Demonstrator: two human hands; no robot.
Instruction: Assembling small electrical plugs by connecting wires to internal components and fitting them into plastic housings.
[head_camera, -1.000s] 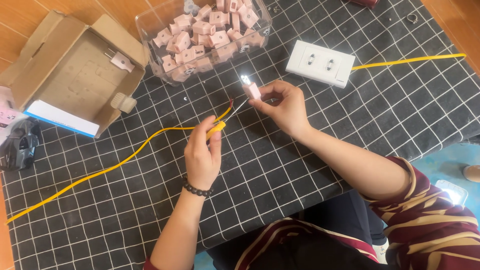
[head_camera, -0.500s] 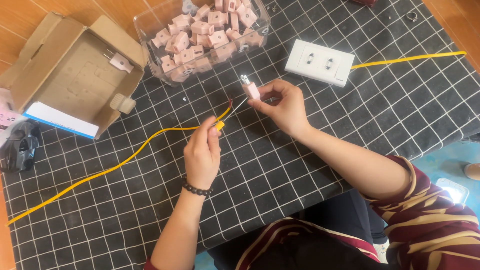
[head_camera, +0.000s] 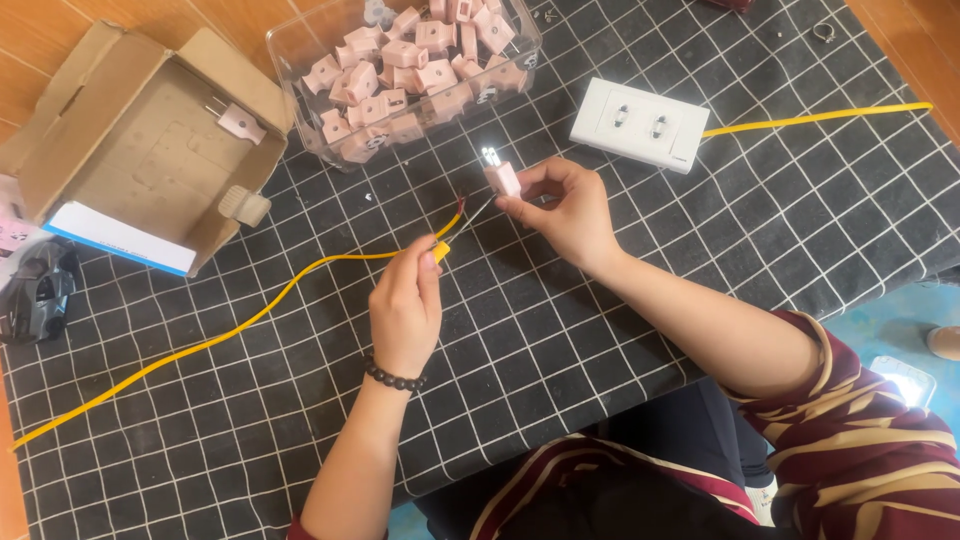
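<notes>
The fingers of the right hand (head_camera: 565, 215) pinch a small pink plug (head_camera: 502, 176) with its metal prongs pointing up, while the fingers of the left hand (head_camera: 405, 305) close on the stripped end of a yellow cable (head_camera: 250, 315), whose thin bare wires run up to the plug just above a black grid-patterned mat (head_camera: 560, 340). Beyond the hands, a clear plastic tub (head_camera: 300, 60) is heaped with more pink plugs, a white double socket (head_camera: 640, 124) lies beside it with a second yellow lead (head_camera: 815, 118) attached, and an open cardboard box (head_camera: 130, 160) at the left holds one pink plug and one beige plug.
</notes>
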